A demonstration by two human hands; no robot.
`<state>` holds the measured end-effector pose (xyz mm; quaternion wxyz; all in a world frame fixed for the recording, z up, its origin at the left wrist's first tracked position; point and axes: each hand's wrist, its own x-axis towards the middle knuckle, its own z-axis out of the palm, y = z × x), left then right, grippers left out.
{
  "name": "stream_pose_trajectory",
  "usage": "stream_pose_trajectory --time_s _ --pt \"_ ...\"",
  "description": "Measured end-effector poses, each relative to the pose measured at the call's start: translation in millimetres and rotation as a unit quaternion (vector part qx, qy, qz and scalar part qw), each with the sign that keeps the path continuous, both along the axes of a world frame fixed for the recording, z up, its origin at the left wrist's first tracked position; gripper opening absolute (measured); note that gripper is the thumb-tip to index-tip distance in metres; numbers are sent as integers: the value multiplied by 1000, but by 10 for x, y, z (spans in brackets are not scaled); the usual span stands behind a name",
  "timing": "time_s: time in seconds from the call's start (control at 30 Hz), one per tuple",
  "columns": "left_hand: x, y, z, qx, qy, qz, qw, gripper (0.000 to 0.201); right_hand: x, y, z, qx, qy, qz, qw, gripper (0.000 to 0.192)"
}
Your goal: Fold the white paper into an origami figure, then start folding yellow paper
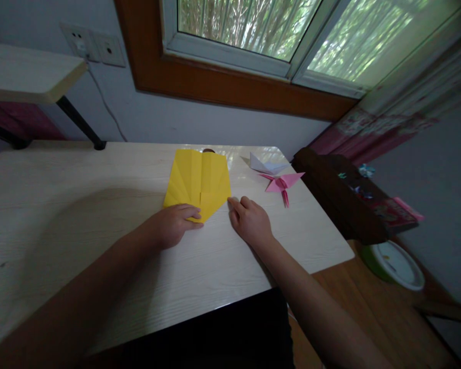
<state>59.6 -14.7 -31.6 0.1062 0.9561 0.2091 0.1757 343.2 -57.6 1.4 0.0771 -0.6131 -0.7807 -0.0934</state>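
Observation:
A folded sheet of yellow paper (215, 177) lies on the pale table, with creases fanning across it and a pointed lower end near me. My left hand (174, 223) rests flat over its lower left edge, fingers stretched out and the thumb apart, close to the tip. At the paper's right corner, the index fingertip of my right hand (251, 219) touches the edge. The other fingers of that hand are curled in, and I see nothing inside them. Part of the lower left edge is hidden under my left hand.
Right of the paper lie a pink origami figure (285, 182) and a white folded paper piece (267, 165). A small brown round object (208, 150) shows behind the paper. A raised shelf (30, 74) stands at left, a dark wooden cabinet (330, 200) at right.

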Motion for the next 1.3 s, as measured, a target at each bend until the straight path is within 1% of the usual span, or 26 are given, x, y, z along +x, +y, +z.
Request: stream_pose_trajectory --time_s 0.13,0.23,0.4,0.53,0.6,0.63,0.7,0.77,0.83,1.0,1.17,1.3 --pt "-18 10 54 3 -1 -12 1000 50 1 -1 0 3 3 0 1000 36" --pt "-22 9 84 12 -19 -26 999 49 6 2 -11 3 6 -1 1000 36" --pt "-29 8 75 16 -51 -40 998 47 18 8 -34 7 12 0 1000 37" --pt "-26 -5 86 22 -61 -42 997 44 25 2 -11 23 21 14 999 35" --pt "-17 -15 101 27 -62 -42 997 42 19 -5 14 39 31 43 998 35" --pt "-11 -20 109 27 -60 -42 997 42 12 -9 24 46 40 68 996 36" --pt "4 -29 123 26 -56 -44 997 43 -9 -15 33 51 60 141 987 37" --pt "21 -36 135 26 -48 -49 997 44 -32 -22 25 47 77 220 971 39" --pt "37 -42 148 25 -46 -54 997 43 -55 -29 8 45 91 264 959 42" --pt "56 -56 182 23 -57 -48 997 41 -141 -1 -2 53 111 269 955 42" --pt "44 -54 182 16 -60 -57 996 45 -280 145 -19 -4 107 293 950 39" --pt "34 -58 180 13 -50 -49 997 43 -331 210 -52 -13 105 272 956 39"
